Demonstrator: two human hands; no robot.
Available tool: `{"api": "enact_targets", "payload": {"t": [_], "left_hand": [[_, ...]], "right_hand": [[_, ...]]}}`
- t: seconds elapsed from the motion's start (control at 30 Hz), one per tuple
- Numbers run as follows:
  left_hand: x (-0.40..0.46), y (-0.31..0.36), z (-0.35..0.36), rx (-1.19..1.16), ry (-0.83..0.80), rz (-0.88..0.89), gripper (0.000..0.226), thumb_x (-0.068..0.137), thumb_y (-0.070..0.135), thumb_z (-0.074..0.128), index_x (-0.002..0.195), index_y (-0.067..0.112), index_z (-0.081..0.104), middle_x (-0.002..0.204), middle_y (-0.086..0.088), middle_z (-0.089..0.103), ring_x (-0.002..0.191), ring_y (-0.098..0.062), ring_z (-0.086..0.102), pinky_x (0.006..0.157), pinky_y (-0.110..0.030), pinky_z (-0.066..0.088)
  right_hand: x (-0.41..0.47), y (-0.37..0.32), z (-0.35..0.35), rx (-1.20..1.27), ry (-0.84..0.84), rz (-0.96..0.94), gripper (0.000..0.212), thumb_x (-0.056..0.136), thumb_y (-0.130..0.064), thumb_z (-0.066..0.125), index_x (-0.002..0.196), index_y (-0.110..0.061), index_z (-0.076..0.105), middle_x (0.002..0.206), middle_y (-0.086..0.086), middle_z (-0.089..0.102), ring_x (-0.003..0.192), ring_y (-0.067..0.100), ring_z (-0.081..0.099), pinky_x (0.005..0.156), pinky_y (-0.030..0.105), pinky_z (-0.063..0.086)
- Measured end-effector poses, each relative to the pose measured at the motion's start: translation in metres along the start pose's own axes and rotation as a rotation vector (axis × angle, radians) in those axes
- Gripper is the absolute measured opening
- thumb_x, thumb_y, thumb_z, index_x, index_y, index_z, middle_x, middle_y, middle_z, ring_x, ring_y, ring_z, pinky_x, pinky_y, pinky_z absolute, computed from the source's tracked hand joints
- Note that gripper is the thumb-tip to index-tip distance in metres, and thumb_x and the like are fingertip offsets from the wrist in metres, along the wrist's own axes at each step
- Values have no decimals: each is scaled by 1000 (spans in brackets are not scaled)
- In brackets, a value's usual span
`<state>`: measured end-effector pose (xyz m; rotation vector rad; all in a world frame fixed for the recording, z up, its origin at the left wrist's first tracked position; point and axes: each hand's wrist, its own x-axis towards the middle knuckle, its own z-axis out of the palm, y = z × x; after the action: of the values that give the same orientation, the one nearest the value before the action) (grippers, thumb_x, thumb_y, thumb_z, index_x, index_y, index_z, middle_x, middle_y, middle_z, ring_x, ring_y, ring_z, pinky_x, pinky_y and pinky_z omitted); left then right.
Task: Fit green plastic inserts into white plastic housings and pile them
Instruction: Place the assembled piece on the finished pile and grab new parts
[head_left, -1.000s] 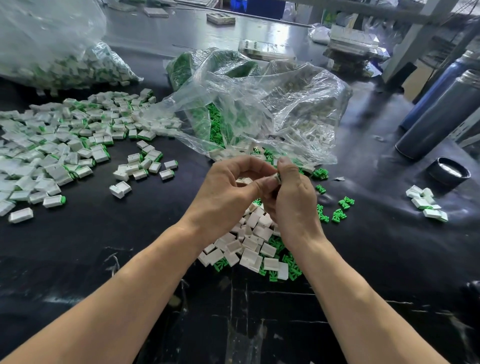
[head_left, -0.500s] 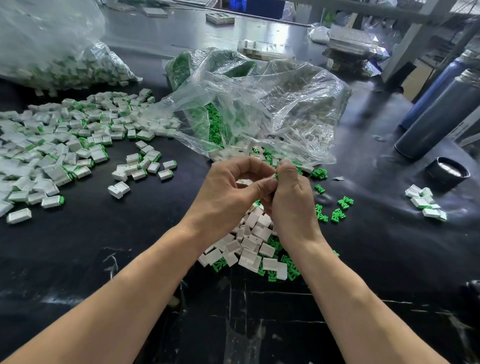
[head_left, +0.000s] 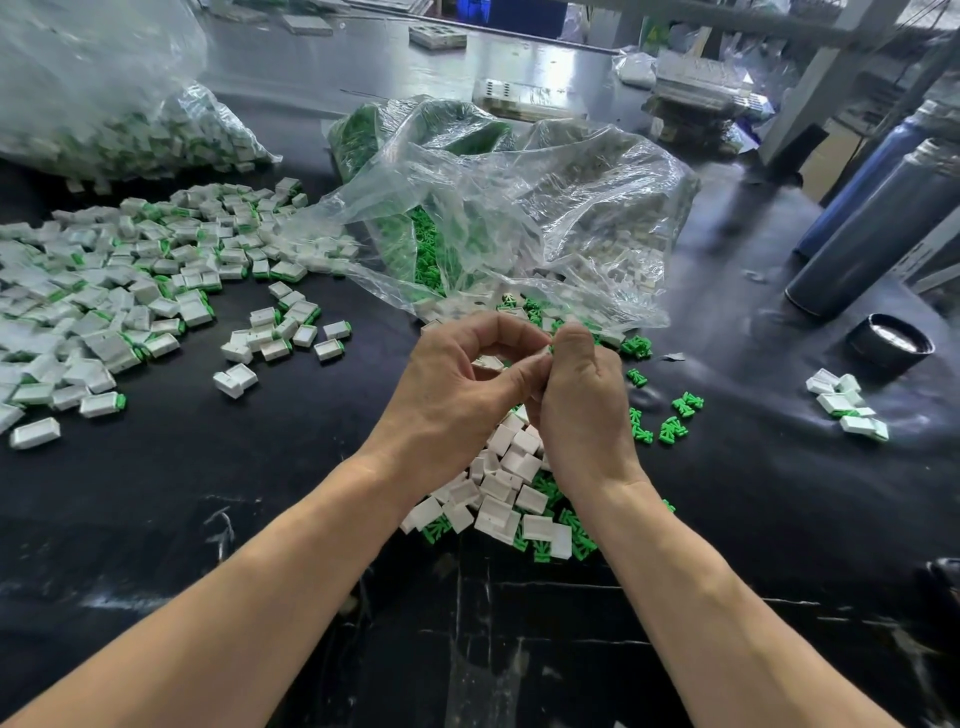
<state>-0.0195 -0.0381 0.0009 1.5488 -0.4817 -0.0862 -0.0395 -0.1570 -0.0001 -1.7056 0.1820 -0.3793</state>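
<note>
Both hands meet above a near-centre heap of loose white rectangular plastic housings (head_left: 506, 483) and green plastic inserts (head_left: 672, 428) on the black surface (head_left: 260, 493). The left hand (head_left: 457, 400) and right hand (head_left: 584, 410) have fingers curled, fingertips pinching together around a small white piece; what exactly each grips is hidden. Finished white-and-green assemblies (head_left: 130, 291) spread far left, beside a crumpled clear plastic bag (head_left: 519, 218).

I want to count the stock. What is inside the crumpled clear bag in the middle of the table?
Through the clear bag, green inserts show on its left side and white housings on its right, some spilling out at its mouth. The wrinkled plastic hides how many lie deeper.
</note>
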Motion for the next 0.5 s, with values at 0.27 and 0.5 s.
{"api": "enact_targets", "payload": {"t": [0.27, 0.5], "left_hand": [[-2, 1, 0, -9, 5, -4, 10, 93, 12, 74, 100, 6, 73, 101, -11, 74, 90, -30, 74, 86, -50, 61], [0, 1, 0, -2, 13, -9, 10, 92, 9, 74, 101, 4, 73, 99, -11, 75, 89, -29, 74, 83, -42, 62]], "right_hand": [[1, 4, 1, 15, -26, -76, 72, 105, -27, 28, 43, -44, 62, 42, -22, 51, 42, -5, 51, 43, 7, 34], [-1, 6, -1, 80, -14, -21, 69, 112, -34, 33, 53, -32, 68, 44, -17, 53, 43, -5, 50, 45, 8, 38]]}}
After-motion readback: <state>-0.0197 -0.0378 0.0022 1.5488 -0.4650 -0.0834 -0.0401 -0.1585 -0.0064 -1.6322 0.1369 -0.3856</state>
